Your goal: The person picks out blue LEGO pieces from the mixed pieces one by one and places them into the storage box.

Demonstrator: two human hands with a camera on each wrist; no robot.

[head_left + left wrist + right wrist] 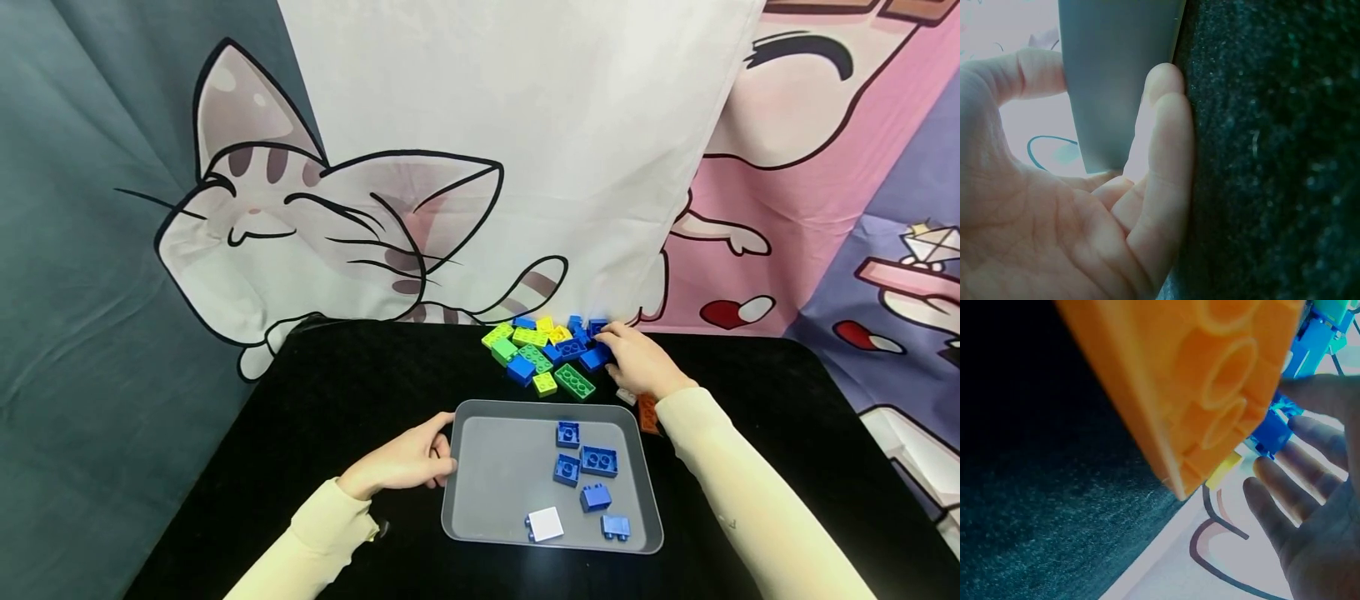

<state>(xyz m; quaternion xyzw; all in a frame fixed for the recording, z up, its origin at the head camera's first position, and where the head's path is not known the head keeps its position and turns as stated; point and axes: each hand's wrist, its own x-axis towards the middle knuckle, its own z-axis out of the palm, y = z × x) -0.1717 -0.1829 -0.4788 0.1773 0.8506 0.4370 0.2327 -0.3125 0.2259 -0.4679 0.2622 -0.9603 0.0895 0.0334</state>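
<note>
My left hand (405,457) holds the left side of a grey tray (495,475). In the left wrist view its thumb presses one side of the tray wall (1107,81), and the other fingers curl low beside it on the black cloth. Several blue bricks (599,461) and a white brick (546,524) lie in the tray. Past its far right corner, my right hand (641,362) reaches to a blue brick (597,326) at the right of a brick pile. The right wrist view shows extended fingers (1297,500) close to blue bricks (1271,432).
Green bricks (575,382), yellow bricks (545,384) and more blue ones make up the pile behind the tray. Under my right forearm are an orange brick (648,414) and a small whitish brick (626,397). A printed cloth (600,125) hangs behind the black table (375,375).
</note>
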